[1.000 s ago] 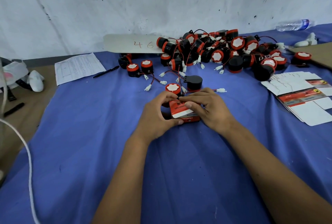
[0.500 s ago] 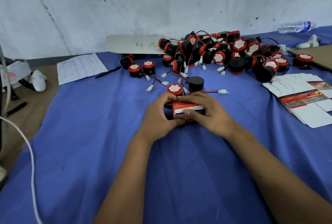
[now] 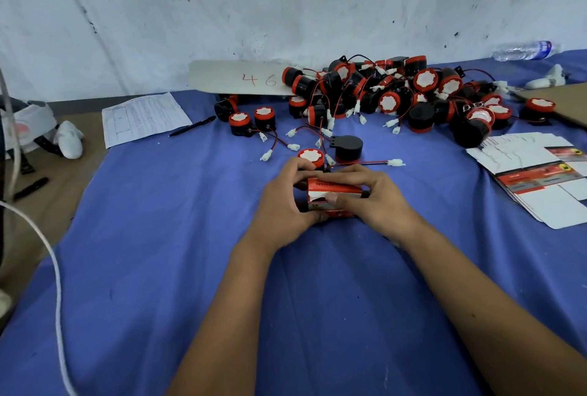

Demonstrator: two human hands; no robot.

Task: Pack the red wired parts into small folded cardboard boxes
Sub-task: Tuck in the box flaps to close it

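While both hands work at frame centre, I see my left hand [image 3: 282, 202] and right hand [image 3: 371, 198] curled round one small red and white box [image 3: 330, 197], fingers clamped on its two ends, the right thumb pressing its front. One red wired part [image 3: 310, 157] lies just above the hands, one black-backed part [image 3: 347, 147] beside it, two more [image 3: 251, 121] further left. The pile of parts [image 3: 397, 97] at upper centre is too tangled to count. One stack of flat boxes [image 3: 540, 173] lies right; one pen [image 3: 192, 126] and one printed sheet [image 3: 143, 116] lie upper left.
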